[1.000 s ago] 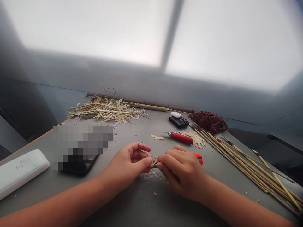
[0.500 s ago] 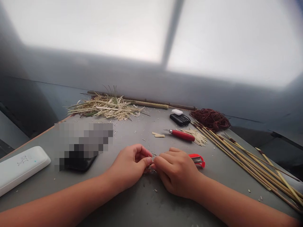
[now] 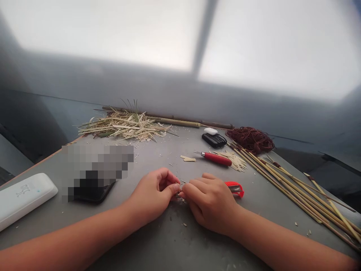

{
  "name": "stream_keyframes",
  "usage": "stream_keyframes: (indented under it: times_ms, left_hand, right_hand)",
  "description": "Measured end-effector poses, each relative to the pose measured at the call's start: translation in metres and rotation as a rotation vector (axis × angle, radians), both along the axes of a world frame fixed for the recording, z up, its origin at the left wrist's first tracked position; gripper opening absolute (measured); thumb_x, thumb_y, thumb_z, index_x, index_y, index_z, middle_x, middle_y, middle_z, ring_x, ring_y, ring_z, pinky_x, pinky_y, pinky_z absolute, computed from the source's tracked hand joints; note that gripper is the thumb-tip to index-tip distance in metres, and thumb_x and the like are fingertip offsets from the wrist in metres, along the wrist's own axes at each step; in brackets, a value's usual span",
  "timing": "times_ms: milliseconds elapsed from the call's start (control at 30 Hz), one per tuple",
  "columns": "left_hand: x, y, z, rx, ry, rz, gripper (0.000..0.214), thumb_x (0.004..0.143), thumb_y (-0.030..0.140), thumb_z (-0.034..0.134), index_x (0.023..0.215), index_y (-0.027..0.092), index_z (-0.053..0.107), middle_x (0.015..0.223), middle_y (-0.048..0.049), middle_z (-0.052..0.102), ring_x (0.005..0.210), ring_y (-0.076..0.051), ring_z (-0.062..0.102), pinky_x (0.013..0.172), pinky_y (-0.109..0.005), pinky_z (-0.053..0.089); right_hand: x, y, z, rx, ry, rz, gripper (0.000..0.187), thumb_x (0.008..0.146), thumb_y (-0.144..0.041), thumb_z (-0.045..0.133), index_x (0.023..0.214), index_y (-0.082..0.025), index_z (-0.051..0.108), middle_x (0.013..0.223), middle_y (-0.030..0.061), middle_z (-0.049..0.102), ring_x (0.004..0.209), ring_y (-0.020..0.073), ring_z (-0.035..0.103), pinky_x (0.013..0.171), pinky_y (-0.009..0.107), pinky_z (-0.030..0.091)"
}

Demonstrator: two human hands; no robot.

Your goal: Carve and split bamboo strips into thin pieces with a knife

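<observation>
My left hand (image 3: 156, 194) is closed in a pinch, thumb against the fingertips, on something too small and hidden to name. Close beside it, fingertips nearly meeting, my right hand (image 3: 211, 203) is curled around a red utility knife (image 3: 236, 189). The knife's red end sticks out to the right, behind the knuckles; its front part is mostly covered by the fingers. Small pale chips (image 3: 184, 224) lie below the hands. Beyond them rest a red-handled craft knife (image 3: 217, 159) and a few flat pale strips (image 3: 188, 159).
Long thin bamboo sticks (image 3: 284, 184) lie at the right, by a bundle of dark red cord (image 3: 251, 140). A black case (image 3: 213, 140) carries a white item (image 3: 210, 131). Shavings (image 3: 126, 126) are heaped back left. A white device (image 3: 26, 199) and black phone-like object (image 3: 96, 194) sit left.
The hands shift slightly and stay close together, the fingertips changing position a little. The view has moved slightly; the other things on the table stay put.
</observation>
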State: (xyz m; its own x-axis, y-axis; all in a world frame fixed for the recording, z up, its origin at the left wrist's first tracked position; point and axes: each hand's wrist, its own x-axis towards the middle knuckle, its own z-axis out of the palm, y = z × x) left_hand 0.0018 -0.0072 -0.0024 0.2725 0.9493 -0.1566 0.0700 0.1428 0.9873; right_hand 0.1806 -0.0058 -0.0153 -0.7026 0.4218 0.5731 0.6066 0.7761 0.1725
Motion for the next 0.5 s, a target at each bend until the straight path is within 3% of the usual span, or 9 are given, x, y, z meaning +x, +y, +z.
stream_keyframes:
  times_ms: [233, 500]
  left_hand:
    - [-0.0005, 0.0014, -0.0009, -0.03, -0.044, 0.052, 0.015, 0.072, 0.026, 0.069, 0.073, 0.018, 0.056, 0.063, 0.0018, 0.061, 0.064, -0.017, 0.062, 0.069, -0.032, 0.051]
    - [0.0017, 0.0001, 0.0004, 0.012, 0.028, 0.003, 0.015, 0.069, 0.027, 0.071, 0.07, 0.018, 0.059, 0.065, 0.0017, 0.061, 0.063, -0.016, 0.06, 0.063, -0.028, 0.047]
  right_hand:
    - [0.0005, -0.0018, -0.0003, -0.055, -0.035, 0.054, 0.025, 0.089, -0.014, 0.044, 0.065, -0.018, 0.049, 0.053, -0.0038, 0.049, 0.047, 0.0115, 0.031, 0.054, 0.03, 0.017]
    - [0.0, -0.0008, -0.0001, -0.002, 0.0, 0.004, 0.028, 0.09, -0.011, 0.04, 0.064, -0.019, 0.047, 0.053, -0.0032, 0.048, 0.049, 0.0119, 0.034, 0.055, 0.03, 0.018]
